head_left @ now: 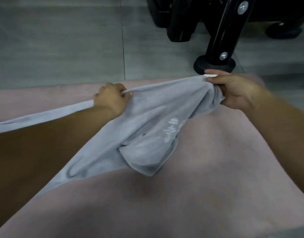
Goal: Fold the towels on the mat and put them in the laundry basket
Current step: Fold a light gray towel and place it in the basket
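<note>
A light blue-grey towel (pixel 144 124) with a white printed mark hangs bunched above a pink mat (pixel 208 177). My left hand (pixel 111 98) grips its top edge near the middle of the view. My right hand (pixel 233 91) pinches a bunched corner with a small white tag, further right and slightly higher. The edge between my hands is stretched taut. The towel's left end trails off the frame's left side, under my left forearm. Its lower folds rest on the mat. No laundry basket is in view.
Beyond the mat's far edge lies grey tiled floor (pixel 62 45). A black stand leg with bolts (pixel 221 36) and its round foot (pixel 214 65) stand just behind my right hand. A black wheeled base (pixel 283 30) sits at the top right.
</note>
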A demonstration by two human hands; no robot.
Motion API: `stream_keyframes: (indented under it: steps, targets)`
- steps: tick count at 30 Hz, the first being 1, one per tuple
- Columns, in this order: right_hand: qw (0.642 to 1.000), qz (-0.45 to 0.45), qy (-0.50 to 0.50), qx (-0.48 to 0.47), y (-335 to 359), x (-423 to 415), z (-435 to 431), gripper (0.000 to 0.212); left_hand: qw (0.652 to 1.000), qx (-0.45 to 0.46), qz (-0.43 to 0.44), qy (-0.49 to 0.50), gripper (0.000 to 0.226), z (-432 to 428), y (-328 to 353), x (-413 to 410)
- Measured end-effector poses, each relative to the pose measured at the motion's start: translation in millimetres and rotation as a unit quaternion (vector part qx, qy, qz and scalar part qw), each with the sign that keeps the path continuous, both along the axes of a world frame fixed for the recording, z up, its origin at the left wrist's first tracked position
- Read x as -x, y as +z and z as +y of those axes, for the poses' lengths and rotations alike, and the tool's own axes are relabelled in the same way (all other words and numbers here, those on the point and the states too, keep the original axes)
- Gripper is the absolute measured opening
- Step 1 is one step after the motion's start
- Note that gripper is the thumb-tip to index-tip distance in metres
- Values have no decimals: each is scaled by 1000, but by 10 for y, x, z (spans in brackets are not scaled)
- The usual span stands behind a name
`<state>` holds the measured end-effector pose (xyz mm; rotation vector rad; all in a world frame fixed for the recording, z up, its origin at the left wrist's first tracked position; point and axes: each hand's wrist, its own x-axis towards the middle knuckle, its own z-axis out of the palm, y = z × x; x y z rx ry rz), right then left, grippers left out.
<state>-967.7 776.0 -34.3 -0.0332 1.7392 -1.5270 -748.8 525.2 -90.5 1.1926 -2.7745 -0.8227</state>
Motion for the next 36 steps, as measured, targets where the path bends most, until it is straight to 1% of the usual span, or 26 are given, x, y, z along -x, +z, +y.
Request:
stream_keyframes:
  steps: [2,3,5,6,7,9,10,11,12,14,15,18,19,20,22,24,25,26,27,28,29,30,31,32,34,36]
  targets:
    - [999,-19,-44,-6,-312,162,-59,41,996,66,-53,24,31,97,-121,70]
    - [998,-24,-61,-4,-462,205,-81,47,994,76,-63,40,38,160,-176,81]
    - [996,-16,-88,-5,-724,201,-116,59,994,53,-79,57,49,327,-272,41]
    - [996,12,-90,-23,-842,160,-126,65,994,30,-92,47,50,417,-336,-7]
    - [992,58,-89,-65,-947,94,-123,71,994,8,-108,28,49,510,-388,-70]
    - [967,159,-109,-169,-1097,-95,-55,78,991,-29,-133,-9,47,674,-485,-228]
    - [953,183,-130,-205,-1169,-186,7,73,989,-43,-142,-20,47,729,-530,-306]
    - [945,184,-136,-232,-1221,-276,67,61,987,-58,-147,-27,47,770,-576,-377]
    - [946,167,-113,-252,-1257,-366,116,47,986,-75,-148,-27,48,793,-616,-439]
    - [953,111,-43,-277,-1272,-511,132,41,985,-95,-140,-20,50,825,-681,-516]
    - [956,88,-29,-279,-1293,-550,106,39,986,-94,-136,-20,51,835,-704,-531]
    - [952,97,-10,-289,-1321,-566,10,20,986,-94,-136,-28,56,875,-752,-536]
    - [956,90,-21,-277,-1329,-555,-11,17,986,-98,-135,-29,57,872,-777,-535]
    - [967,65,-48,-242,-1327,-540,-18,17,985,-103,-133,-30,60,853,-803,-532]
    - [983,-5,-130,-131,-1325,-484,18,17,986,-101,-126,-34,78,799,-863,-517]
    - [974,-50,-221,-18,-1315,-431,99,20,988,-88,-124,-33,92,751,-898,-508]
    - [965,-48,-256,3,-1341,-380,163,21,989,-82,-123,-31,95,740,-917,-489]
    - [962,-15,-274,-13,-1378,-328,243,22,989,-78,-123,-28,95,748,-913,-470]
    - [962,50,-261,-65,-1404,-266,332,25,989,-74,-126,-25,93,781,-888,-454]
    - [958,133,-210,-146,-1413,-183,419,28,988,-66,-137,-25,88,829,-868,-447]
    - [943,198,-143,-227,-1414,-103,514,28,986,-56,-156,-31,81,884,-850,-442]
    - [922,237,-97,-289,-1407,-19,592,27,982,-47,-181,-39,75,937,-845,-445]
    - [908,248,-59,-331,-1397,56,664,28,976,-39,-207,-50,75,987,-843,-451]
    - [914,228,-38,-333,-1354,87,724,34,971,-32,-229,-61,79,1020,-861,-462]
    - [938,144,-8,-315,-1283,62,847,52,966,-10,-250,-71,89,1051,-887,-471]
    - [936,106,44,-332,-1202,-74,997,53,963,9,-259,-76,94,1058,-916,-462]
